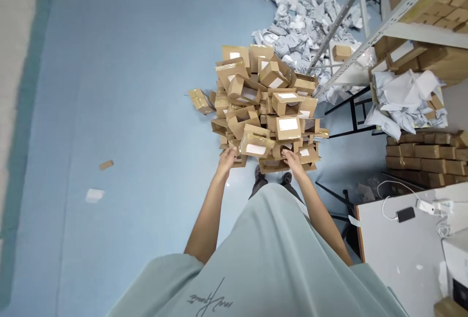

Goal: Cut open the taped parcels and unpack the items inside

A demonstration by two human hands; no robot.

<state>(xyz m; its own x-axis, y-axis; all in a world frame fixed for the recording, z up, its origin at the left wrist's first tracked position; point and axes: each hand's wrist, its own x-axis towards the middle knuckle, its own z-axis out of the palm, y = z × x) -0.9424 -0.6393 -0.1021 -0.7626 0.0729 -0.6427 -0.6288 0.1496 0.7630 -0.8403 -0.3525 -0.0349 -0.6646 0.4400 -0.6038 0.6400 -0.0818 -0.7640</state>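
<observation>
A heaped pile of cardboard boxes lies on the floor before my feet, many with open flaps and white labels. My left hand point(227, 160) is at the pile's near left edge, fingers stretched forward, beside a tilted cardboard box point(255, 144) with yellowish tape and a white label. At the near right side, my right hand point(291, 160) reaches to the dark opening of another box, its fingers extended and partly against the cardboard. Above it sits a labelled box point(288, 128). Neither hand clearly grips anything; contact with the boxes is hard to make out.
Grey mailing bags point(303, 24) lie heaped beyond the pile. A metal shelf point(387, 27) holding cartons stands at the right. Nearer is a white table point(398, 248) with a black device point(405, 214) and cables. A cardboard scrap point(106, 165) lies on the blue floor point(127, 88).
</observation>
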